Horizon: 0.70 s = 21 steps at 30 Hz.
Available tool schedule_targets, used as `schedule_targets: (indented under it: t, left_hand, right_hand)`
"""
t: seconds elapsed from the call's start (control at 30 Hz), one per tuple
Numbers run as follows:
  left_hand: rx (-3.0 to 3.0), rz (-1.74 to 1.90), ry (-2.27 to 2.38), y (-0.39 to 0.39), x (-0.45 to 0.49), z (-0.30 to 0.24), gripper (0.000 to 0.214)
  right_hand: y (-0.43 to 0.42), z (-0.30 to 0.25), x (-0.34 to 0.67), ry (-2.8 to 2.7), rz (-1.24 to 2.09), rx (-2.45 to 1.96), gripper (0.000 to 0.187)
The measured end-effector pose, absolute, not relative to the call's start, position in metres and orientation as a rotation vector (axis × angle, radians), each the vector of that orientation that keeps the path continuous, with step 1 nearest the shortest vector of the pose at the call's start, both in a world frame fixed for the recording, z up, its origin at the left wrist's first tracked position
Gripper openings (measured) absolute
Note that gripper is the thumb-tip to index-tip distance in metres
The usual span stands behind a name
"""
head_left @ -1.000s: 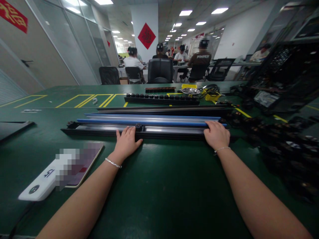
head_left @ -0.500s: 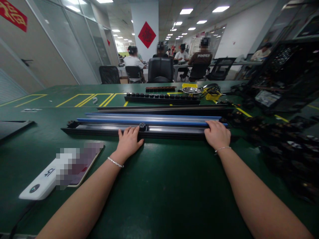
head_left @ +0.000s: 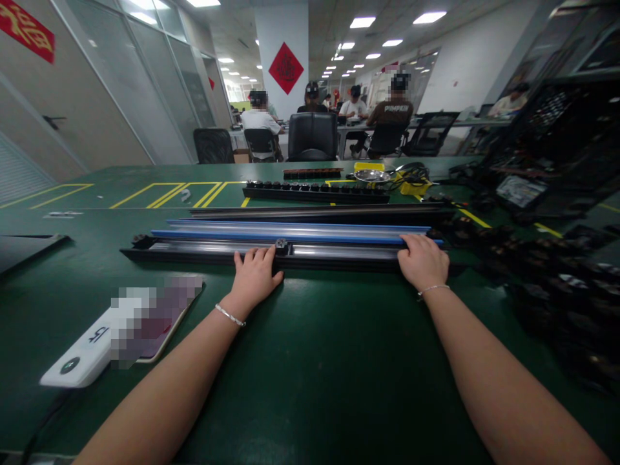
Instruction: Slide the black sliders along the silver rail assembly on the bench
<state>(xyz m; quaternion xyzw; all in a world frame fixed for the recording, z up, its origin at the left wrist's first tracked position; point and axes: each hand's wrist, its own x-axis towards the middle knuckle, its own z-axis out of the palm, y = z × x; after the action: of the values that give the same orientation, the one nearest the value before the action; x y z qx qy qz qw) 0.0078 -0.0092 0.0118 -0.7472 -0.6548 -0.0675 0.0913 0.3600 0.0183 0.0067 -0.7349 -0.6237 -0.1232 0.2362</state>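
A long black channel rail (head_left: 339, 265) with a shiny metal inside lies crosswise before me. In it sits a small black block (head_left: 281, 246) with a round knob-like top, and another such block (head_left: 141, 241) is at its left end. My left hand (head_left: 256, 274) lies over the rail's near wall, fingers apart, index finger against the middle block. Toward the right end my right hand (head_left: 424, 261) is closed over the rail, its fingertips hidden behind the wall. Just behind lies a blue-edged metal strip (head_left: 300, 231).
Farther back are a black rail (head_left: 314, 213), a rail filled with black blocks (head_left: 314, 192) and a metal bowl (head_left: 372, 175). Many black parts (head_left: 557, 284) are heaped at right. A white device (head_left: 77, 361) and a phone (head_left: 169, 329) lie at left. Several people sit beyond the table.
My left hand and the middle block have shifted slightly to the right along the rail. My right hand stays in place on it.
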Motion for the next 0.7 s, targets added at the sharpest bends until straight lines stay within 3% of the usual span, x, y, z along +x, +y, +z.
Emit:
schedule_targets:
  t: [0.7]
  left_hand:
    - [-2.304, -0.285, -1.813, -0.0043, 0.0101, 0.0068, 0.065]
  right_hand:
    - [0.0182, 0.0074, 0.3591, -1.716, -0.343, -2.04, 0.044]
